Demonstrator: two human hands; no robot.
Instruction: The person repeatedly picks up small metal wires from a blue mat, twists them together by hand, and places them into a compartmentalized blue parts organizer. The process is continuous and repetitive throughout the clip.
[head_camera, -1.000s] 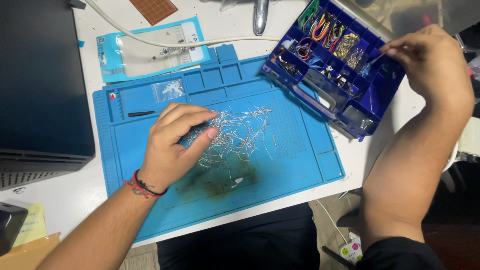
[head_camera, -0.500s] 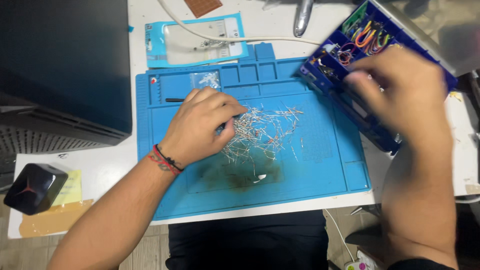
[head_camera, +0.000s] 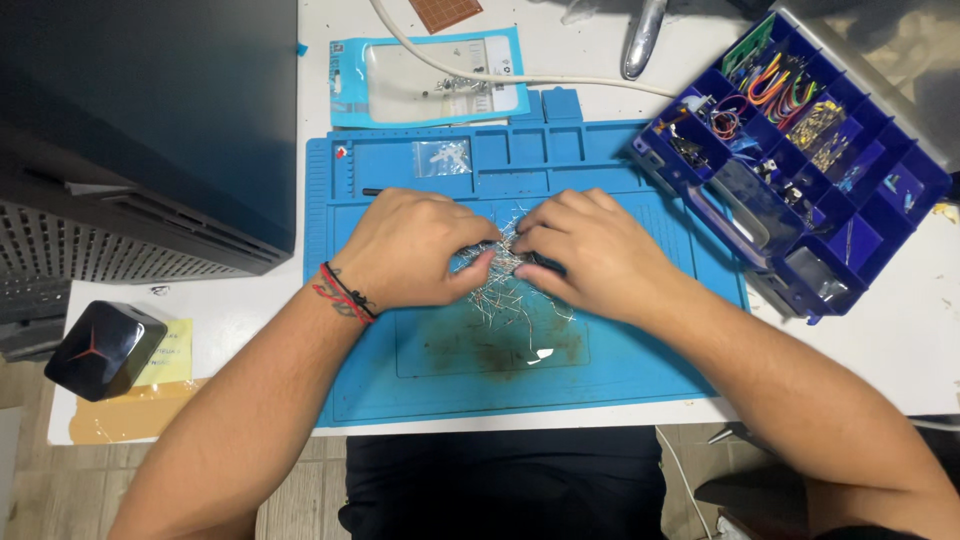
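Nearest the camera, both forearms reached in over the near edge of the blue work mat (head_camera: 640, 370), which lay on a white table (head_camera: 880, 350). A dark, scorched-looking stain (head_camera: 480, 345) marked the mat just in front of the hands. The left hand (head_camera: 415, 248), with a red and black cord bracelet (head_camera: 342, 292) at its wrist, and the right hand (head_camera: 590, 255) met at the middle of the mat over a loose pile of thin metal wire leads (head_camera: 505, 290). Both hands lay on the pile with fingers curled, fingertips pinching into the strands; whether either had actually gripped a single lead could not be told. To the near left sat a small black box with a red mark (head_camera: 95, 348) on a yellow note. Farther off, a small clear bag (head_camera: 442, 155) rested in a tray of the mat. On the right stood an open blue compartment box (head_camera: 800, 160) filled with coloured wires and small parts. A large dark case (head_camera: 150, 120) filled the far left, and a blue-edged clear pouch (head_camera: 425, 80) lay beyond the mat under a white cable (head_camera: 520, 78).
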